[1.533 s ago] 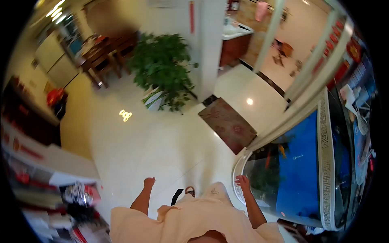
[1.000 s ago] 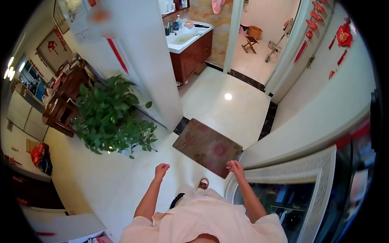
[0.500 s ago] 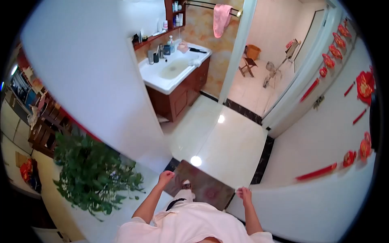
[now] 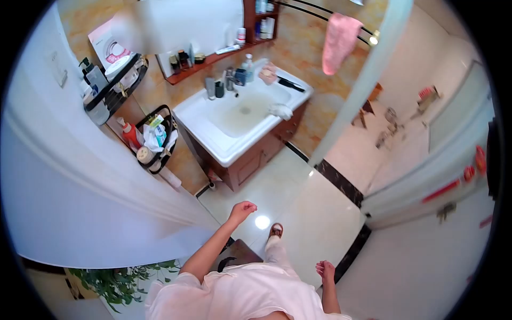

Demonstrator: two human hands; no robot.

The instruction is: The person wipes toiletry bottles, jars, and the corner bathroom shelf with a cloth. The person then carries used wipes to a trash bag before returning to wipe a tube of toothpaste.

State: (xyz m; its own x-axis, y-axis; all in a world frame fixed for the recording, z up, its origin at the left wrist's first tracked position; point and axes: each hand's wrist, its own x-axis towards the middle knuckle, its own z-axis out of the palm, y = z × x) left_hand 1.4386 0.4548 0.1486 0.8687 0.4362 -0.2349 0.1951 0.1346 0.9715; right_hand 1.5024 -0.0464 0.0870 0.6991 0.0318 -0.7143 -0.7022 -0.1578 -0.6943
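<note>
My left hand [image 4: 244,212] hangs over the pale tiled floor in front of the vanity, its fingers curled together in a loose fist; no object shows in it. Lower right, my right hand [image 4: 325,271] is held beside the body with fingers loosely bent and a little apart, nothing visible in it. Neither hand touches anything. Ahead stands a white washbasin [image 4: 205,130] on a brown cabinet [image 4: 250,169]. A crumpled white cloth [image 4: 280,111] lies on its front rim. At the back right corner are a pink cloth [image 4: 268,74] and a long black object [image 4: 290,84].
Corner racks with a red pump bottle [image 4: 129,133] hang left of the basin. A pink towel [image 4: 341,42] drapes over a rail. On the right are a white door [image 4: 394,261] with a handle and a doorway to a tiled room. A leafy plant [image 4: 117,282] is behind, lower left.
I have stepped forward past the doormat, so the basin is closer and the corner racks now show. My left hand has moved forward; the plant has slipped toward the lower edge.
</note>
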